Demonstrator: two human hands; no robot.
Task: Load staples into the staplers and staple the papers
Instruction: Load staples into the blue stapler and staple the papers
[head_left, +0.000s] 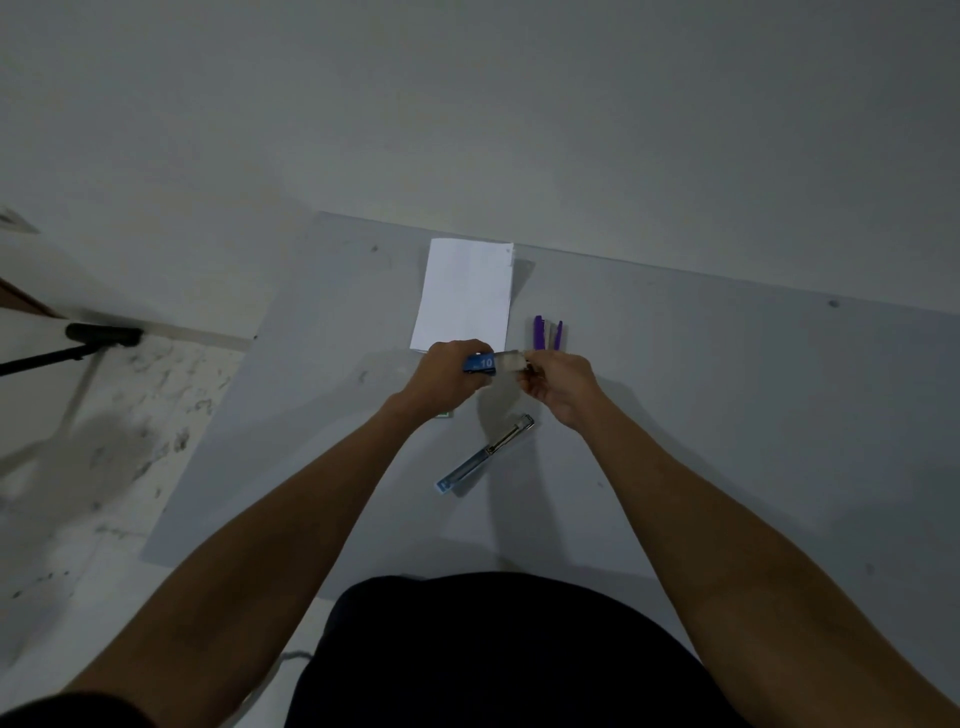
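Step in hand: loading, as I judge it. The staples are being got out of their box, and neither stapler looks filled yet.
Left hand (447, 371): closed round the blue staple box (482, 363), marked "10", and holds it above the worktop (727, 415).
Right hand (558, 384): its fingers pinch a pale piece (511, 360) that sticks out of the box's right end. I cannot tell whether it is the inner tray or a strip of staples.
Blue stapler (485, 454): lies on the worktop just nearer the person than the hands. It is swung open in one long line, with its metal channel showing.
Purple stapler (546, 333): lies just right of the papers and beyond the right hand. Two purple parts show, so it is probably open too.
Papers (465, 296): a white stack at the far side of the worktop, close to the wall, with its near edge just beyond the left hand.
Next move: probably draw the pale piece clear, take one strip and lay it into the blue stapler's open channel. That calls for a light pinch so the strip does not break.
Count: two hands, two staplers, one staple box and one stack of papers. The number of sheets cannot be read.
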